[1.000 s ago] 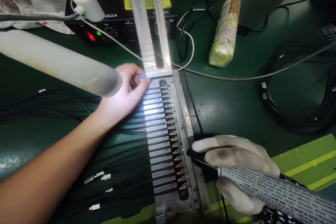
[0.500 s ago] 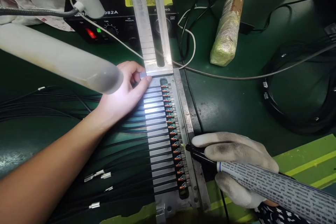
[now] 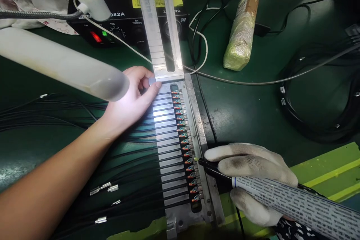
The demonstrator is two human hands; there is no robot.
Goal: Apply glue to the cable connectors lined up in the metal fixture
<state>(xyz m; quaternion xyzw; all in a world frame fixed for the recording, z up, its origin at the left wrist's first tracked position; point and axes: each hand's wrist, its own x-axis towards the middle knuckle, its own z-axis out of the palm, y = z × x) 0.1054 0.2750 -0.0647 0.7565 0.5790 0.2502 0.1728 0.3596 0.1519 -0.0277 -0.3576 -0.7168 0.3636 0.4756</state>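
Observation:
My bare left hand (image 3: 128, 107) pinches the upper left edge of a long slotted metal fixture (image 3: 164, 122) between thumb and fingers. Across the fixture lies a row of black cables (image 3: 171, 187), their stripped coloured wire ends and small metal connectors (image 3: 187, 141) lined up over a dark slot. My gloved right hand (image 3: 253, 168) is closed around a dispensing syringe (image 3: 287, 200), a thick barrel covered in printed text with a black nozzle. The syringe's thin yellowish tip (image 3: 196, 159) is at the wire ends in the lower half of the row.
A white tubular lamp (image 3: 70, 63) reaches in above my left wrist. Behind stands a black control box (image 3: 129, 33) marked 982A, in front of which a hinged metal bar (image 3: 159, 56) rises. A film-wrapped block (image 3: 240, 35) and a coiled cable (image 3: 284, 120) lie at right.
The syringe tip has shifted slightly down the row of wire ends, toward me. My left hand keeps its hold on the fixture. The whole view has moved a little.

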